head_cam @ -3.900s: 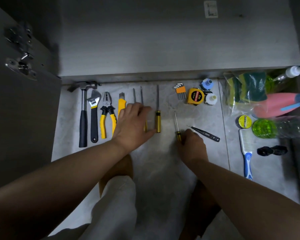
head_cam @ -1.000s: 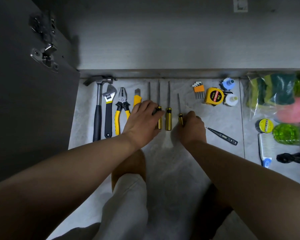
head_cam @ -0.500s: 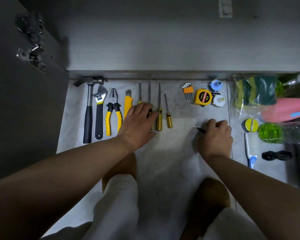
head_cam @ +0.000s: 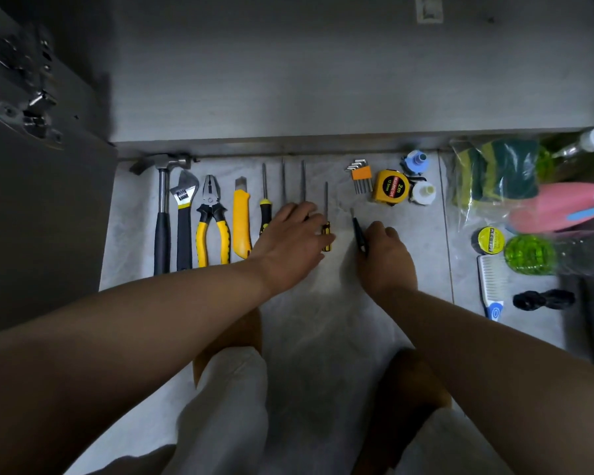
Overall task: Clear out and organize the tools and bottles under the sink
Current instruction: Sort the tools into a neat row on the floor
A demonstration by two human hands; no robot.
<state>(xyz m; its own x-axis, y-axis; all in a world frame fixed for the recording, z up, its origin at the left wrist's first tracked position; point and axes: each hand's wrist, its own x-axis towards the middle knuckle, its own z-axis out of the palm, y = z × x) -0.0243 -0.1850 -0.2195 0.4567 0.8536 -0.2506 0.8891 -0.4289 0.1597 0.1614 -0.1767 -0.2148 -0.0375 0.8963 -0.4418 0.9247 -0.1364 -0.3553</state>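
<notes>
Two hands worked the row of tools: the left hand (head_cam: 290,241) lay flat with straight fingers pressing on the handles of the long screwdrivers (head_cam: 302,180), while the right hand (head_cam: 386,255) had its fingers curled round the black tester pen (head_cam: 358,231). A second earlier that pen lay slanted, apart from the row, at the right hand's four o'clock. Now it pointed to twelve o'clock, just beside the short yellow screwdriver (head_cam: 326,231) at its nine o'clock. That likely made it the last loose tool to join the line running from the hammer (head_cam: 162,221) at nine o'clock. The green bottle (head_cam: 528,255) and sponge bag (head_cam: 494,173), at three and two o'clock, looked unsorted.
</notes>
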